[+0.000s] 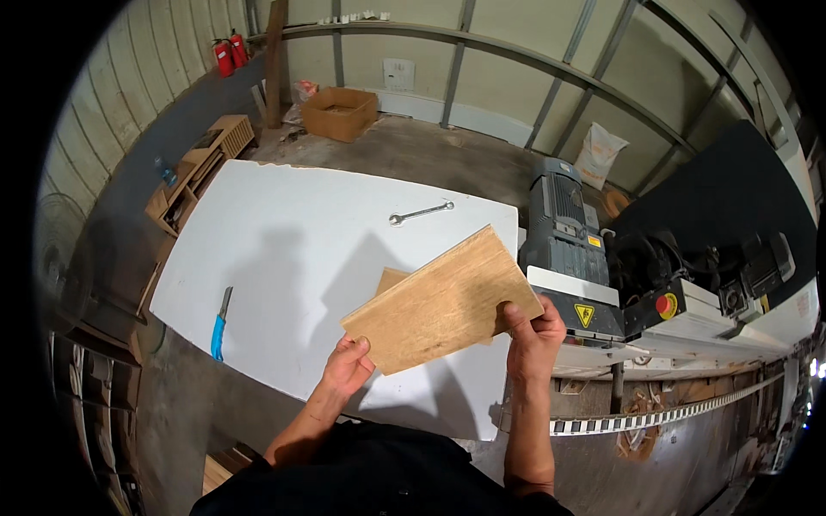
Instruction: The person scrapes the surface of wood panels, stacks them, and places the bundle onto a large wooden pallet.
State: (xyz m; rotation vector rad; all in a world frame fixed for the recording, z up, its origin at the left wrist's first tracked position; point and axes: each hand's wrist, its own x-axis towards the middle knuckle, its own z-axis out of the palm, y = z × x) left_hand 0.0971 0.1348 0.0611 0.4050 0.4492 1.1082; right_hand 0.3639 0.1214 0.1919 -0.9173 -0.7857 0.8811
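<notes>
A flat rectangular wooden board [439, 301] is held tilted above the white table, its right end higher than its left. My left hand [348, 363] pinches the lower left corner, thumb on top. At the opposite end my right hand [533, 337] grips the right edge, its thumb pressed on the face and its fingers behind. Partly hidden under this board, a second piece of wood [389, 280] shows on the table. Beyond the board lies a metal wrench [422, 213]. Off to the left is a blue-handled utility knife [218, 334] with its blade out.
The white tabletop [258, 198] spreads under my hands. Close on its right stands a machine with a grey motor [559, 215] and a red stop button [666, 305]. A cardboard box [340, 114], a white sack [600, 155] and red fire extinguishers [224, 58] stand farther back.
</notes>
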